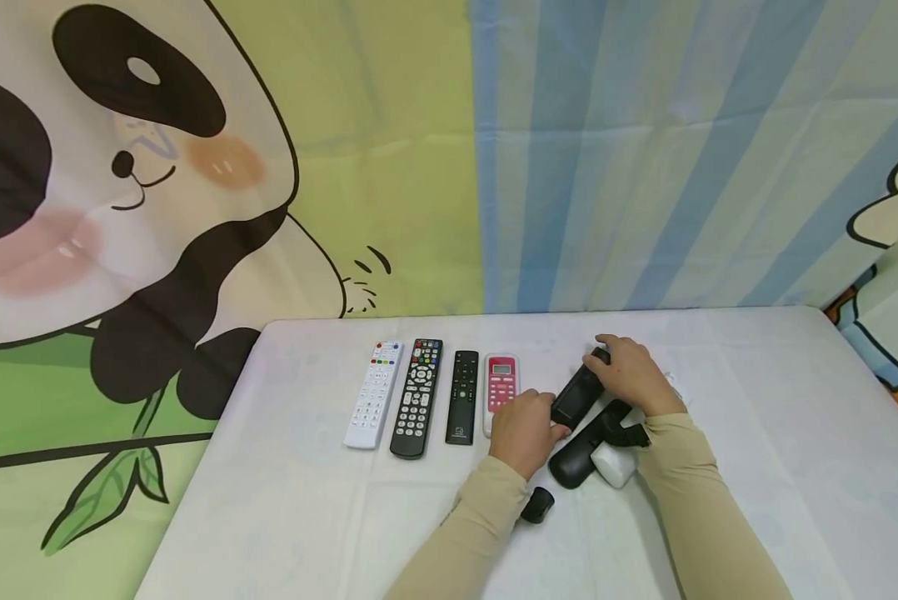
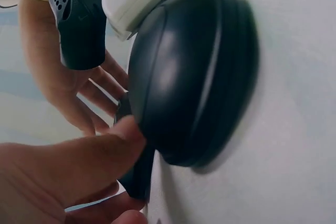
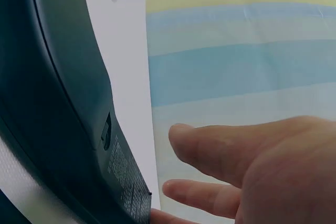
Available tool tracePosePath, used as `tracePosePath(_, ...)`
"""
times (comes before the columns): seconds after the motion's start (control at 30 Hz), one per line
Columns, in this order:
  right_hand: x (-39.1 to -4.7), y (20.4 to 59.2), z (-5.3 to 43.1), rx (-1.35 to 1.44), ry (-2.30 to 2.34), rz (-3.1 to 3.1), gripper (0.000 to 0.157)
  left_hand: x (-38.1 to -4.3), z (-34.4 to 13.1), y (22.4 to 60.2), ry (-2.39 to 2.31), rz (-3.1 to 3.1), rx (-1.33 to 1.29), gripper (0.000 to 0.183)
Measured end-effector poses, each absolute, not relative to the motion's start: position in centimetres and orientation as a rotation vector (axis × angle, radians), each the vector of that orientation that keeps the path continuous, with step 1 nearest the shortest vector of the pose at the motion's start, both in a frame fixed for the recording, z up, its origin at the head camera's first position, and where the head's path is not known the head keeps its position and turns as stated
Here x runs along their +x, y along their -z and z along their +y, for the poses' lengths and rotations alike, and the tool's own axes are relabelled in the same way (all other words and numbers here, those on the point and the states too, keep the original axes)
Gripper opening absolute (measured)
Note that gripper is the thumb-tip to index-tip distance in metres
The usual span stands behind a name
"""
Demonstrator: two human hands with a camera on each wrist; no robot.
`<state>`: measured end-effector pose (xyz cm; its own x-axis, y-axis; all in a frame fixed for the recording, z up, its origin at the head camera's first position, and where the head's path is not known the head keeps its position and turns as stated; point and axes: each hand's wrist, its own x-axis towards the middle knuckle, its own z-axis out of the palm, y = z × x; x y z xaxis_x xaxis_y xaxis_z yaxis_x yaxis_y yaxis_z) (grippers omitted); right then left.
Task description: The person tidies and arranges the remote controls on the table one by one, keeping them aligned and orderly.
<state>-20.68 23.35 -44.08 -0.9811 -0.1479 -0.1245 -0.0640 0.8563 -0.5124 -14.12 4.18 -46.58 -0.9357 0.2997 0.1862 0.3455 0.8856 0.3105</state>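
My left hand pinches the near end of a black remote control, thumb on one side and fingers on the other. No buttons show on the face turned up. Over its far end is my right hand, its thumb and fingers loosely spread; one fingertip is right at the remote's edge in the right wrist view. Just nearer lies a second black remote control with a rounded end, large in the left wrist view. Against it sits a white device, partly hidden by the right wrist.
Left of the hands, a row on the white table holds a white remote, a long black remote, a smaller black remote and a red-and-white remote. A printed curtain hangs behind.
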Motion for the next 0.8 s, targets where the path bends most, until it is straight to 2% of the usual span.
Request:
tracePosePath(0.37,-20.67,44.26,23.17,-0.200,0.762,2.872,0.060,-14.14,4.50,46.80,0.460,-2.912,-0.486,0.036)
tracePosePath(0.8,-20.61,44.17,23.00,-0.199,0.808,2.885,0.058,-14.56,4.18,47.04,0.454,-2.901,-0.479,0.039)
